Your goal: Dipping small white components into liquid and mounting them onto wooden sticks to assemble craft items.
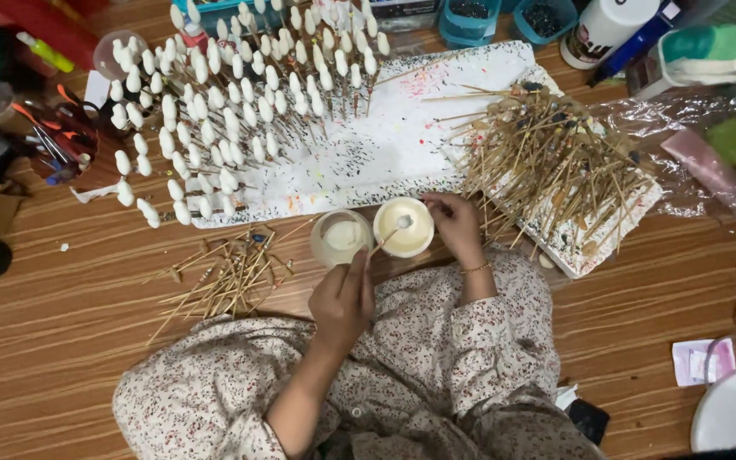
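Left hand (342, 300) pinching stick (382, 242)

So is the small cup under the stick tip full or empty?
Nearly full: the cup, steadied by the right hand, shows cream liquid close to its rim. The left hand dips a stick in.

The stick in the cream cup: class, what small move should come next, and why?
Probably lift the stick out of the cream cup. Its bead tip sits in the cream, the left hand holds the stick, the right hand steadies the cup, and coated white sticks stand in the board.
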